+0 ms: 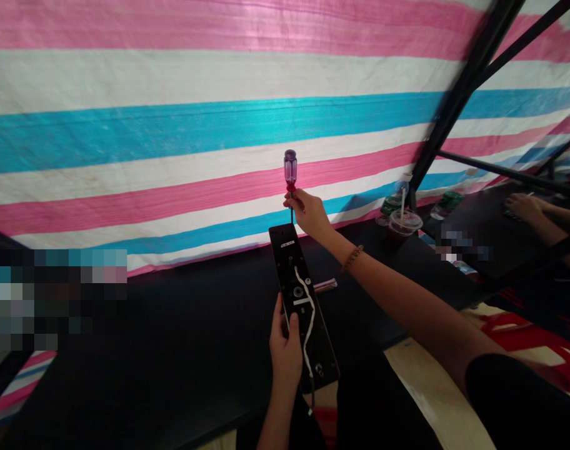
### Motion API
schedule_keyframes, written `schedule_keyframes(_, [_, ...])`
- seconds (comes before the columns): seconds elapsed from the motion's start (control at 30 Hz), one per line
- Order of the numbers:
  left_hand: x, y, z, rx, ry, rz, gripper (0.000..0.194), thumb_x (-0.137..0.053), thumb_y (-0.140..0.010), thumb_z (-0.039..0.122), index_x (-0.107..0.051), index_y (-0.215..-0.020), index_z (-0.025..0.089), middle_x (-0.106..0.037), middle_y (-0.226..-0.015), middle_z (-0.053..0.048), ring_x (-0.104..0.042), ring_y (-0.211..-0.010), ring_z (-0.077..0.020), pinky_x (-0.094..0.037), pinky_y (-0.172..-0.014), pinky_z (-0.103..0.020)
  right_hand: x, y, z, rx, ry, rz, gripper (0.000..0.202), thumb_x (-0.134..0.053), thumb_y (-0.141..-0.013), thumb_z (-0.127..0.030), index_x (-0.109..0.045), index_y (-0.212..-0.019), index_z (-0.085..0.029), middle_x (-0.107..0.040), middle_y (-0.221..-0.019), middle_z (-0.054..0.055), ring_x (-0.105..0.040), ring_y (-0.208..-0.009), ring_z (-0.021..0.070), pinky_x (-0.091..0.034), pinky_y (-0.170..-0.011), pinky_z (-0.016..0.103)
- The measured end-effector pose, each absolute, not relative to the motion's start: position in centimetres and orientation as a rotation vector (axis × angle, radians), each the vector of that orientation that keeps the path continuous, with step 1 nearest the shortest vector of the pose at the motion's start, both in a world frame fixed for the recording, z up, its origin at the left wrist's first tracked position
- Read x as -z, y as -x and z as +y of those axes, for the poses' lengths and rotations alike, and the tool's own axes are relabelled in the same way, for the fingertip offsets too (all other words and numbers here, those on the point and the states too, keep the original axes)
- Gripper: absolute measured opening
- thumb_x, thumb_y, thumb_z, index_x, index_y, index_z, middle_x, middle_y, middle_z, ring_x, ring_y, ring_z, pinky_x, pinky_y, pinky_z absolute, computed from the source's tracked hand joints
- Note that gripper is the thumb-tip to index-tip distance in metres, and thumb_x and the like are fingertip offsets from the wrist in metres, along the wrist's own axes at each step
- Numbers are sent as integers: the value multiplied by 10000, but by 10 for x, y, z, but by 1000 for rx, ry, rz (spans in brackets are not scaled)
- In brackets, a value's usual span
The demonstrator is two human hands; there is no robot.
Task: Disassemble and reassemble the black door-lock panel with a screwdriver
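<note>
A long black panel (285, 256) is tilted over the table, its inner side facing me, with a white cable (312, 319) running along it. My left hand (286, 344) grips the panel by its left edge, thumb on the face. Above the panel's far end, my right hand (307, 211) pinches the shaft of a screwdriver (290, 169) just below its clear purple handle. The screwdriver stands upright, handle up, its shaft pointing down behind or at the panel's top edge; whether the tip touches is hidden.
On the black table (172, 337), a small pinkish item (326, 285) lies right of the panel. A lidded cup with a straw (404, 224) and a plastic bottle (392, 203) stand farther right. Another person's hand (524, 206) rests at the adjoining table. Striped sheeting (195, 131) hangs behind.
</note>
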State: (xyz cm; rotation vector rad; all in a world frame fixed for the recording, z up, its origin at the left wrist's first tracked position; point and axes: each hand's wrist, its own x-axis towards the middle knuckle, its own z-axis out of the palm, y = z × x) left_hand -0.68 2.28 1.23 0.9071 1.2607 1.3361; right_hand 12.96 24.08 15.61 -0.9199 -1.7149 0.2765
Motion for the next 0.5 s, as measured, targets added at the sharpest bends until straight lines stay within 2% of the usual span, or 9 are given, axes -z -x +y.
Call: schedule_keyframes(0.5, [-14, 9, 24, -1333, -849, 1239, 930, -711, -759, 679, -439, -1512, 207, -756, -1073, -109, -739, -891, -234, -598, -738, -308, -157, -129, 239, -274, 846, -1751, 144, -483, -973, -231, -622, -988, -194, -751, -907, 68, -737, -875, 190, -571, -804, 320])
